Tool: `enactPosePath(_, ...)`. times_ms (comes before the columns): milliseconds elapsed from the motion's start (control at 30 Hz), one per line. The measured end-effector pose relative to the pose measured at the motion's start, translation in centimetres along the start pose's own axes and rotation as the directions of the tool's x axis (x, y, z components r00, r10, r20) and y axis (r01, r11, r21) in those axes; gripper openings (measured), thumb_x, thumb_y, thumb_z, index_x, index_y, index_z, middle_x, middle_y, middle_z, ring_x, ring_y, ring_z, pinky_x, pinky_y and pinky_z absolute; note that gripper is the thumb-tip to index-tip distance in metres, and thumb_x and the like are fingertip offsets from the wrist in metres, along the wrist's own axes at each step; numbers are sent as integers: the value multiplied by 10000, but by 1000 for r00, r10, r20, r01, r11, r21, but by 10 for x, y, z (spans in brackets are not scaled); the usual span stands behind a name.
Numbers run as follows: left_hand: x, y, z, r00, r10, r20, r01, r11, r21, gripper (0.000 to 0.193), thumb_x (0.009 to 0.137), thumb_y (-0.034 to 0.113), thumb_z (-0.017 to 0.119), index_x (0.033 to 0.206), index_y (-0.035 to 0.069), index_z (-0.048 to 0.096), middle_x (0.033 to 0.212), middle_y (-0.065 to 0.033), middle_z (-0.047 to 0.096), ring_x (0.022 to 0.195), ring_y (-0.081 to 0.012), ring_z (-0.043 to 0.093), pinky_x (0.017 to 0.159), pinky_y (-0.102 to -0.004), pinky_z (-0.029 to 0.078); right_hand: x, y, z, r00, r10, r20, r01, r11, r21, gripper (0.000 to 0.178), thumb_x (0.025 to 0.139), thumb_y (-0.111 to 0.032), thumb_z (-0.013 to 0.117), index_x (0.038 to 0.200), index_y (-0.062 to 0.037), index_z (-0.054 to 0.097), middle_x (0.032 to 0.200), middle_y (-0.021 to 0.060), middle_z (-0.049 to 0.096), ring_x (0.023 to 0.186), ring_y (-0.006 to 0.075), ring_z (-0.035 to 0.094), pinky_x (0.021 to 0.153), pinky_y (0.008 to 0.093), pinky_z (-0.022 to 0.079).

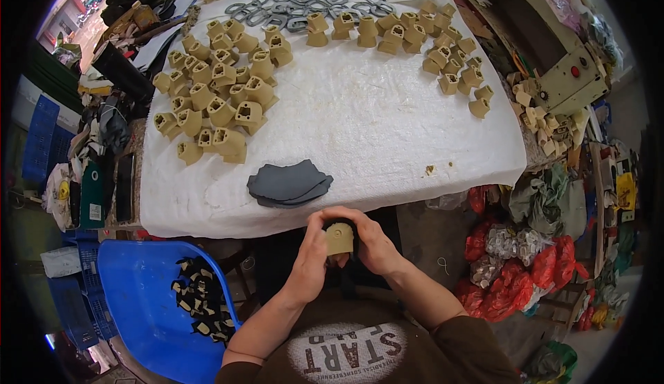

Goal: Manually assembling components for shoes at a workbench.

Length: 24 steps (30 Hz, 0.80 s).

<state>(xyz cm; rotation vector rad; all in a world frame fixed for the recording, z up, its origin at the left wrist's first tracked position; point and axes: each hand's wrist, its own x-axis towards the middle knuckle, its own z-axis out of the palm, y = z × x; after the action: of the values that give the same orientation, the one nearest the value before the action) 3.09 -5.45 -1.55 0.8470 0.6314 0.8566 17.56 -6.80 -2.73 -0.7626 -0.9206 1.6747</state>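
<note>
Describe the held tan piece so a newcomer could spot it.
Start at the white-covered table. Just below its near edge, the left hand and right hand cup one tan piece, a black strip curving over its top. Unlike the tan blocks on the table, which look bare, it is dark-edged and held.

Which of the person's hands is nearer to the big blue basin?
Left. The left hand is at the left side of the tan piece, up and right of the blue basin; the right hand, at the piece's right side, is farther from it.
</note>
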Motion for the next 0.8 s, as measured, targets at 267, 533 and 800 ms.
enactPosePath(267, 3, -2, 11, 990, 64, -128, -37, 978, 205, 325, 970, 311, 333, 1193, 85, 402, 906, -24, 500, 715, -89, 481, 605, -231, 419, 4, -4, 21, 942, -322, -91, 239, 838, -491, 400, 960, -308, 392, 1213, -19, 502, 1137, 98, 551, 891, 136, 550, 735, 261, 469)
enactPosePath(533, -6, 11, -29, 917, 209, -339, -162, 973, 163, 377, 971, 349, 283, 1181, 68, 421, 792, -21, 511, 627, -90, 488, 547, -209, 359, -2, -87, 41, 870, -480, 113, 490, 817, -305, 164, 828, -50, 544, 984, -17, 580, 931, 167, 609, 836, 235, 583, 756, 377, 458)
enactPosePath(800, -71, 10, -145, 436, 558, -706, 2, 784, 620, 284, 961, 211, 373, 1179, 44, 444, 991, -81, 501, 896, -175, 503, 788, -282, 414, -12, -168, 85, 678, -480, 557, 348, 877, 332, 100, 852, -17, 590, 937, -21, 643, 986, 197, 639, 881, 252, 613, 663, 289, 513)
